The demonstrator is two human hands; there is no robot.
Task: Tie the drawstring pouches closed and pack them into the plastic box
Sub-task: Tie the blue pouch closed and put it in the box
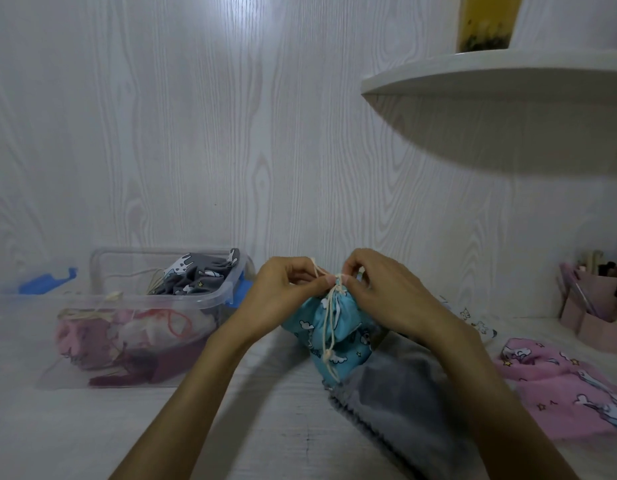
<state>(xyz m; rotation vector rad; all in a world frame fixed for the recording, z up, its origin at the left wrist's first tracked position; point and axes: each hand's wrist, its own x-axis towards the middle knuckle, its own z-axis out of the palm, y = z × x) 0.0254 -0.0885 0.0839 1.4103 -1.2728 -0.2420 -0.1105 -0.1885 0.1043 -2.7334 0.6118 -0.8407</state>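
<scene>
Fingers [329, 279] of both hands pinching cream drawstring [329, 327] at gathered neck of blue pouch [320, 336]. Left hand [282, 289] and right hand [386, 292] meeting thumb to thumb, curled tight on cord. Pouch hanging just below fingers, resting on grey cloth [404, 386] on desk [265, 410]. Plastic box [102, 368] sitting left of fingers, holding packed pouches. Pink pouch [559, 382] lying right of fingers.

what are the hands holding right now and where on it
Both hands, left and right, pinch the cream drawstring at the gathered neck of the blue cloud-print pouch, the cord's ends hanging down its front.
</scene>
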